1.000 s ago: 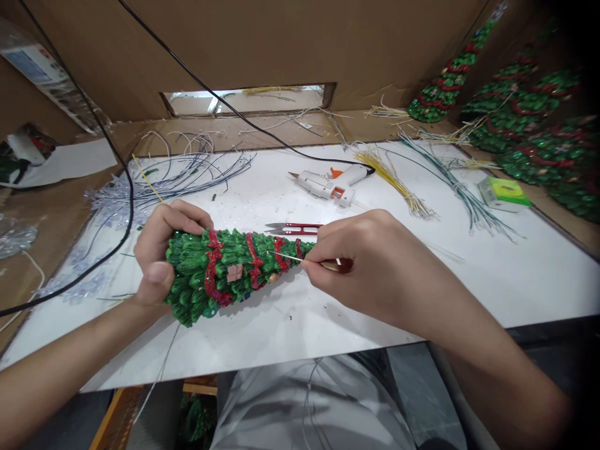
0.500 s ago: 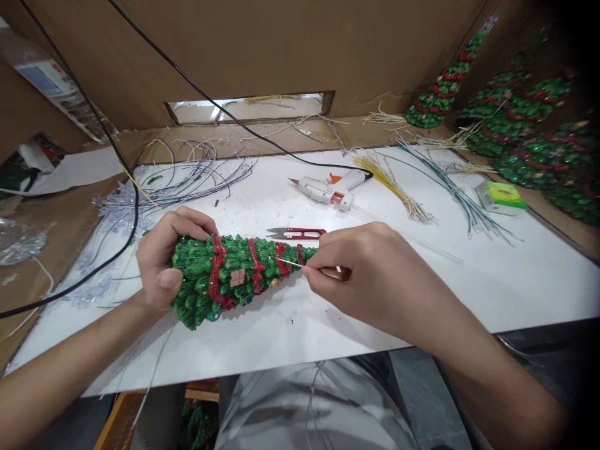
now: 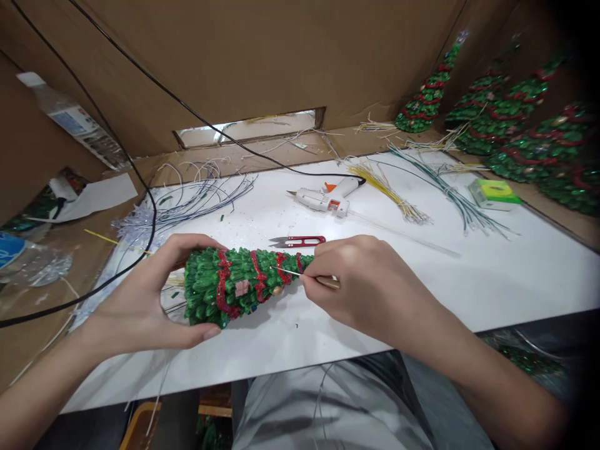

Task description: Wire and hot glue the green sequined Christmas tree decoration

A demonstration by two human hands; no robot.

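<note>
A green model Christmas tree [image 3: 241, 278] with red glittery garlands lies on its side above the white board, its wide base to the left. Around that base my left hand [image 3: 154, 300] is wrapped, fingers behind and thumb in front. My right hand [image 3: 351, 281] pinches an awl [image 3: 327, 282] with a wooden handle and a thin metal shaft. The awl's tip touches the tree between two garlands. This hand also covers the tree's narrow top, so whether it grips it is hidden. Red thread snips [image 3: 300, 241] lie just behind the tree.
A white glue gun [image 3: 323, 201] with its black cord lies behind the snips. Bundles of yellow wires [image 3: 389, 194], green wires [image 3: 445, 184] and blue wires [image 3: 201, 200] spread over the board. Several finished trees [image 3: 426, 94] stand at right. Plastic bottles [image 3: 75, 122] are at left.
My left hand has shifted its hold on the base, with the thumb now stretched along the near side. The awl's tip stays at about the same spot on the tree. The view has tilted slightly.
</note>
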